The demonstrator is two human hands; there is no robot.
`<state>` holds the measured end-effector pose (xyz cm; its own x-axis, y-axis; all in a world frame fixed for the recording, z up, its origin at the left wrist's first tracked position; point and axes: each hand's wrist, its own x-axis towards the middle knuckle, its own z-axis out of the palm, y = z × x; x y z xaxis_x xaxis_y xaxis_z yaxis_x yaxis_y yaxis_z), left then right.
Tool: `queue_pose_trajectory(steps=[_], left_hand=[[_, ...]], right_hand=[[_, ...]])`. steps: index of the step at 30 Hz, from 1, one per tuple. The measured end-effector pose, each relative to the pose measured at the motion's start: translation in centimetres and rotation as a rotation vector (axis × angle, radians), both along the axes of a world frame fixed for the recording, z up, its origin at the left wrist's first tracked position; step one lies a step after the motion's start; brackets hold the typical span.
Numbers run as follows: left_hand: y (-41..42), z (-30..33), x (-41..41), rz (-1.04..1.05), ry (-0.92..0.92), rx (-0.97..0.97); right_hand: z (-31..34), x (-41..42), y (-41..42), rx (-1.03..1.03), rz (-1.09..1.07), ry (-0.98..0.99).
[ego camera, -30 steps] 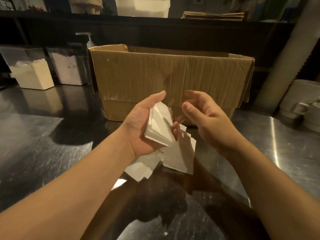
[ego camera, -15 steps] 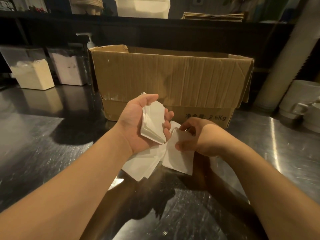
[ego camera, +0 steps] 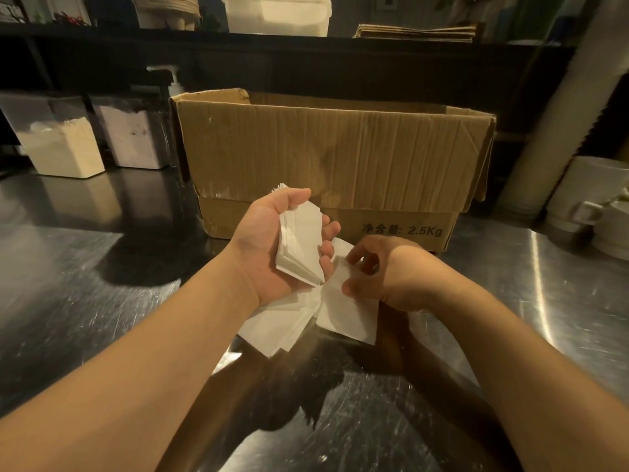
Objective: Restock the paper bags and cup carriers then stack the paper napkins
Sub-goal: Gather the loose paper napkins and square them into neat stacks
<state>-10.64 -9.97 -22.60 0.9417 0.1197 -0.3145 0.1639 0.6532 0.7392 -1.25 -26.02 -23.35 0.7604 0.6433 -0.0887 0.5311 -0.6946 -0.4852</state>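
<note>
Napkin stacking is the step in hand. Left hand (ego camera: 272, 247) cups a squared bundle of white folded paper napkins (ego camera: 299, 248), thumb over the top edge and fingers curled under the far side. Right hand (ego camera: 391, 270) pinches one loose white napkin (ego camera: 347, 311) from the fanned white sheets (ego camera: 279, 325) lying on the brushed steel counter (ego camera: 102, 301), just in front of the open brown cardboard box (ego camera: 333, 158).

Recommended procedure, as judged from this position:
- Lift one sheet at a time; thin paper is likely to drag its neighbours.
- Lay it against the bundle with folded edges matching.
- Keep the left grip firm but light, so the bundle neither creases nor slides apart.
- Tap the bundle on the counter to square it.
</note>
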Motion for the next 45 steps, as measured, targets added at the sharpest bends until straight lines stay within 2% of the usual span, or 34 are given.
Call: queue_pose_trajectory(steps=[18,25,29,34,36,40,45], left_hand=[[0.0,-0.1,0.1,0.02,0.01,0.014],[0.0,-0.1,0.1,0.034,0.011,0.017],[-0.1,-0.1,0.1,0.055,0.011,0.036],[-0.1,0.1,0.2,0.089,-0.019,0.104],[-0.1,0.1,0.1,0.022,-0.031,0.172],[-0.2,-0.3,-0.2,-0.172,-0.024,0.283],[-0.8,-0.6,0.0,-0.208,-0.101,0.295]], right_hand=[[0.2,-0.3,0.1,-0.037,-0.025,0.051],[0.4,0.4,-0.5,0.042,0.014,0.071],[1.0,0.7,-1.4,0.208,0.099,0.238],[2.1,0.9,-2.9,0.401,0.371,0.506],[2.3,0.6,-3.1,0.504,0.435,0.572],[1.8,0.1,-2.5,0.73,0.37,0.507],[1.1,-0.8,-1.2,0.912,0.191,0.429]])
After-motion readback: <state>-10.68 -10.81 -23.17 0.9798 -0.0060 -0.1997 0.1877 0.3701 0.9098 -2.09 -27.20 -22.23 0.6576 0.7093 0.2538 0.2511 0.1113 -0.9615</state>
